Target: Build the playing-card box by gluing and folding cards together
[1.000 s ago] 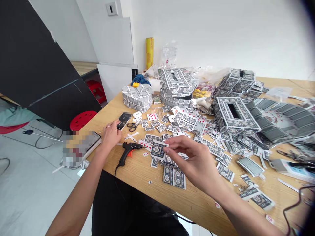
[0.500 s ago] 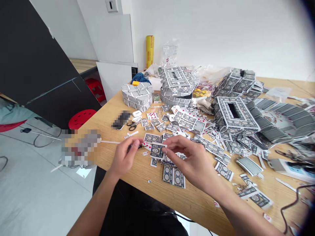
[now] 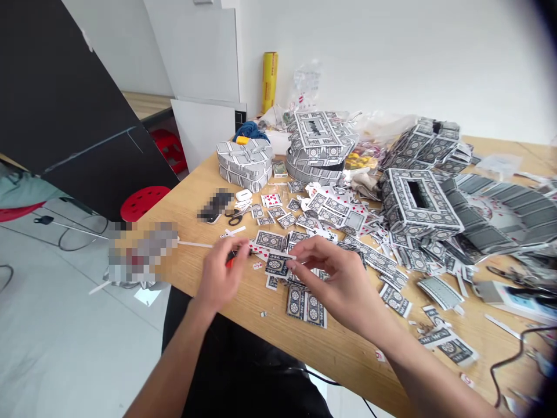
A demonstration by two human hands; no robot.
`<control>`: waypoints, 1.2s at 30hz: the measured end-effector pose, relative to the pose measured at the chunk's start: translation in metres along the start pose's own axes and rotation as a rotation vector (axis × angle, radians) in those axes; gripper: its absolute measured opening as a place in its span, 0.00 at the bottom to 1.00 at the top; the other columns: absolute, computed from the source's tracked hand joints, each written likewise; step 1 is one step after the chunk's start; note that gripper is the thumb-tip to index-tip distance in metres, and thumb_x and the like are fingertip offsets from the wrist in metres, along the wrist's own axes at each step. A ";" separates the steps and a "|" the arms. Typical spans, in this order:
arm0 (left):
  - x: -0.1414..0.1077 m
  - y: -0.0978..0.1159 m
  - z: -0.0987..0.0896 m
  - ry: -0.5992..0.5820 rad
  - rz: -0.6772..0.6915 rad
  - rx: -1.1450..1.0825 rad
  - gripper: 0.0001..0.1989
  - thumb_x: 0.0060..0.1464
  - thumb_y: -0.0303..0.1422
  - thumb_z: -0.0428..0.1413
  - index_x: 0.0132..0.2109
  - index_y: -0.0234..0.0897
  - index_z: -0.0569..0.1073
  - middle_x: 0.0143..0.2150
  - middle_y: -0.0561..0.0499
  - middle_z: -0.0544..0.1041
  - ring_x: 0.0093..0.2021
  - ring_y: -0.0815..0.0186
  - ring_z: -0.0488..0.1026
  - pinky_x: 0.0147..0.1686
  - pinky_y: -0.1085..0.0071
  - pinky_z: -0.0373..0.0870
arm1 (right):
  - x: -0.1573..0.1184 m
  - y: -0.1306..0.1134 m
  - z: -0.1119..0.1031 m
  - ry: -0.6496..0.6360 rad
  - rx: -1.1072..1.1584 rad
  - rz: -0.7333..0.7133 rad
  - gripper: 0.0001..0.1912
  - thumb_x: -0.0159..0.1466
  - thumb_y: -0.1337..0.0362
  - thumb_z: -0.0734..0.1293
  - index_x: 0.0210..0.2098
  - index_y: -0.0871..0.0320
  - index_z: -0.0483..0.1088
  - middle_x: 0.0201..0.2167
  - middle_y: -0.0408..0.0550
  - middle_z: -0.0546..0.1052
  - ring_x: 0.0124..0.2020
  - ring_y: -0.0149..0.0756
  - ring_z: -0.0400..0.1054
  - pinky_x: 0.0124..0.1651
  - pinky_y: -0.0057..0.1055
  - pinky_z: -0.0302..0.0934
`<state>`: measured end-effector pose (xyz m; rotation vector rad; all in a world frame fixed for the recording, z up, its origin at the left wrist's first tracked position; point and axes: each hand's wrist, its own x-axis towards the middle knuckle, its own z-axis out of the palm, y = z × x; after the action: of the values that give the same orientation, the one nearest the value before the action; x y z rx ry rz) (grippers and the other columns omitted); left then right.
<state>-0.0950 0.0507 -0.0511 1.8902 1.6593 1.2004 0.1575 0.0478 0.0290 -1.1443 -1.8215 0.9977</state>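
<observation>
My right hand [image 3: 335, 273] pinches a folded piece of playing card [image 3: 277, 264] between thumb and fingertips, its dark patterned back facing me. To the left, my left hand [image 3: 220, 270] is curled around a small black and red tool [image 3: 234, 255], mostly covered by the fingers, so its kind is unclear. The tool's dark end points toward the card. Beneath the hands lie more cards, among them a patterned card [image 3: 270, 239] and a joined pair of patterned cards [image 3: 307, 306] near the table edge.
Boxes built from folded cards stand behind: a heart-shaped box [image 3: 244, 164], a stacked round one [image 3: 315, 168] and a slotted box [image 3: 420, 203]. Black scissors [image 3: 235, 217] and a blurred phone [image 3: 215, 206] lie left. A power strip [image 3: 513, 302] is at right. Card scraps cover the middle.
My left hand has turned slightly, with its fingers lifting, and red on the tool now shows. The right hand keeps its pinch on the card piece. The whole view has shifted a little.
</observation>
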 end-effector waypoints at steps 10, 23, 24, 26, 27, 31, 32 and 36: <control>0.088 -0.108 -0.023 -0.040 -0.088 0.503 0.27 0.61 0.27 0.55 0.66 0.37 0.70 0.65 0.39 0.80 0.69 0.38 0.70 0.70 0.36 0.58 | -0.001 -0.003 -0.001 -0.021 -0.006 -0.011 0.03 0.71 0.62 0.71 0.45 0.53 0.76 0.35 0.41 0.85 0.36 0.32 0.80 0.42 0.30 0.72; 0.091 -0.106 -0.028 0.016 -0.032 0.545 0.26 0.63 0.30 0.55 0.67 0.36 0.68 0.66 0.41 0.80 0.69 0.44 0.70 0.71 0.44 0.58 | -0.002 -0.002 -0.001 -0.019 0.001 0.002 0.03 0.71 0.63 0.71 0.44 0.53 0.76 0.35 0.42 0.85 0.36 0.32 0.80 0.43 0.30 0.73; 0.091 -0.106 -0.029 0.025 -0.032 0.544 0.26 0.63 0.30 0.55 0.67 0.36 0.68 0.66 0.41 0.80 0.70 0.44 0.70 0.72 0.44 0.58 | -0.002 -0.003 -0.001 -0.020 0.002 0.004 0.03 0.71 0.63 0.71 0.44 0.52 0.76 0.35 0.42 0.85 0.36 0.32 0.80 0.43 0.30 0.73; 0.090 -0.107 -0.031 0.046 -0.040 0.542 0.25 0.63 0.30 0.54 0.66 0.35 0.68 0.66 0.40 0.80 0.70 0.44 0.70 0.72 0.44 0.58 | -0.002 -0.003 -0.001 -0.022 0.007 0.006 0.03 0.71 0.63 0.71 0.45 0.52 0.76 0.36 0.42 0.85 0.36 0.33 0.80 0.43 0.31 0.73; 0.090 -0.108 -0.032 0.056 -0.047 0.541 0.25 0.63 0.29 0.54 0.66 0.34 0.68 0.66 0.40 0.80 0.69 0.44 0.71 0.72 0.44 0.58 | -0.002 -0.003 -0.001 -0.022 0.008 0.009 0.04 0.71 0.63 0.71 0.45 0.52 0.76 0.36 0.42 0.85 0.37 0.33 0.80 0.43 0.31 0.73; 0.087 -0.110 -0.033 0.065 -0.073 0.538 0.23 0.63 0.28 0.53 0.64 0.33 0.69 0.65 0.38 0.80 0.69 0.43 0.72 0.70 0.42 0.60 | -0.001 -0.003 0.000 -0.033 0.003 0.017 0.04 0.71 0.63 0.71 0.45 0.52 0.75 0.36 0.42 0.85 0.36 0.33 0.80 0.43 0.31 0.72; 0.086 -0.111 -0.032 0.059 -0.079 0.537 0.23 0.62 0.28 0.53 0.64 0.34 0.69 0.65 0.38 0.80 0.68 0.42 0.72 0.70 0.42 0.61 | -0.001 -0.004 0.000 -0.035 0.004 0.015 0.04 0.71 0.63 0.71 0.45 0.52 0.76 0.36 0.42 0.85 0.36 0.33 0.80 0.43 0.32 0.73; 0.086 -0.110 -0.026 0.024 -0.092 0.529 0.24 0.62 0.28 0.55 0.64 0.35 0.69 0.65 0.39 0.80 0.69 0.43 0.72 0.69 0.42 0.62 | -0.002 -0.005 -0.001 -0.038 0.011 0.007 0.03 0.71 0.63 0.71 0.45 0.53 0.76 0.36 0.42 0.85 0.37 0.34 0.80 0.44 0.32 0.73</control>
<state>-0.1889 0.1521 -0.0855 2.0574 2.2143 0.7989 0.1571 0.0451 0.0337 -1.1330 -1.8408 1.0390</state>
